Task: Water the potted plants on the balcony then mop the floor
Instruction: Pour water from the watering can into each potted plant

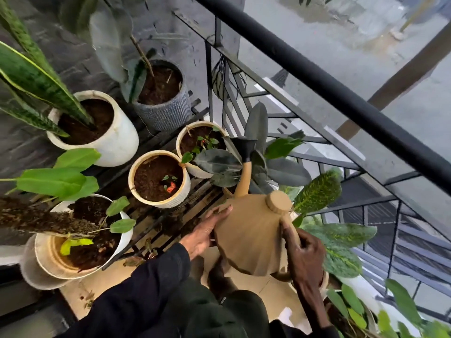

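A tan watering can (251, 237) with a round cap and a black rose on its spout is tilted forward over a rubber plant (275, 164) by the railing. My right hand (305, 257) grips the can's handle. My left hand (207, 232) lies flat against the can's left side with straight fingers. Several potted plants stand on a black slatted rack: a small white pot (159, 181), another small pot (202, 145) behind it, a white snake-plant pot (97, 129), a grey ribbed pot (163, 96), and a large white pot (80, 240) at the left.
A black metal railing (341, 93) runs diagonally on the right, with the street far below. Speckled green leaves (339, 242) crowd the lower right. Beige floor tile (275, 293) shows beneath the can. A dark stone wall backs the rack.
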